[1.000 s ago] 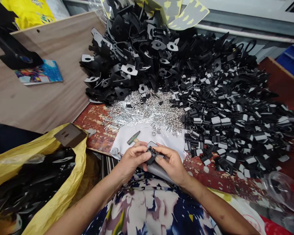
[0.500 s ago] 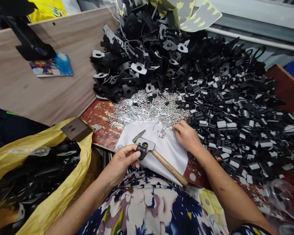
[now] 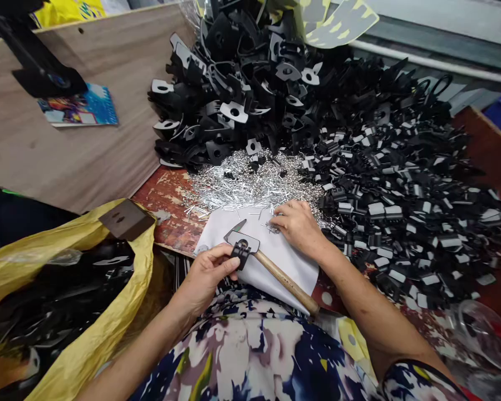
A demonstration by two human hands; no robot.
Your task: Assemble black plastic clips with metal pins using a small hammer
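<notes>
My left hand [image 3: 212, 273] pinches a black plastic clip [image 3: 241, 250] with a flat grey tab that has a round hole. The clip hides much of the head of a hammer, whose wooden handle [image 3: 286, 281] slants down to the right across a grey cloth [image 3: 271, 250]. Further up the cloth, my right hand [image 3: 298, 227] has its fingers bent together over a few small metal parts [image 3: 269, 225]; whatever sits between the fingertips is hidden. Just beyond it spreads a heap of shiny metal pins [image 3: 250, 181].
Black clip pieces are heaped at the back [image 3: 234, 83], and small black parts [image 3: 392, 206] cover the right side. At left stands a yellow sack [image 3: 104, 328] of black pieces, a brown block [image 3: 127, 219] on its rim. A wooden board [image 3: 117, 100] borders the table.
My right hand has moved left from the edge of the small black parts to the little metal parts on the cloth. My left hand keeps the clip in nearly the same spot.
</notes>
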